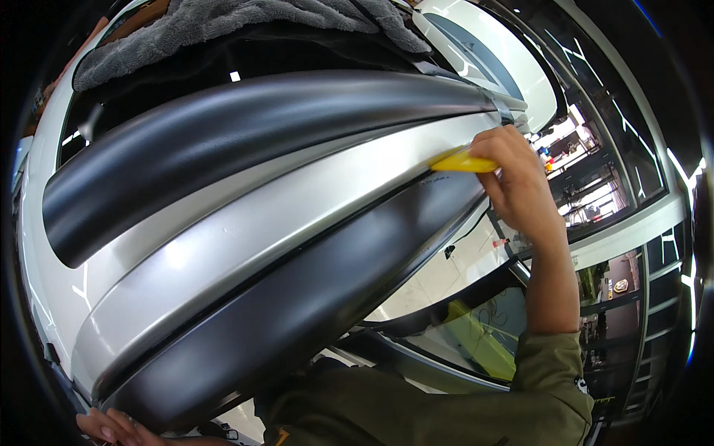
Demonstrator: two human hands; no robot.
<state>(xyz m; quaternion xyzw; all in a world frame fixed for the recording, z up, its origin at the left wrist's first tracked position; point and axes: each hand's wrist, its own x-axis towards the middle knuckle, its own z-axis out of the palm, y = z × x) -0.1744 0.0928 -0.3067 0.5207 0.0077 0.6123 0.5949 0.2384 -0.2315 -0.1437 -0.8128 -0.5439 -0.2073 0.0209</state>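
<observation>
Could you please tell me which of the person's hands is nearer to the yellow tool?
Right: the right hand holds the yellow tool itself, while the left hand is well away from it, near the lower-left end of the silver strip.

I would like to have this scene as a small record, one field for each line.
Right hand: holds yellow tool
Tip: at border between silver band and lower dark strip
Left hand: near their lower-left end; grip unclear
Upper dark strip: curves beyond silver band
Grey towel: at the top
</observation>
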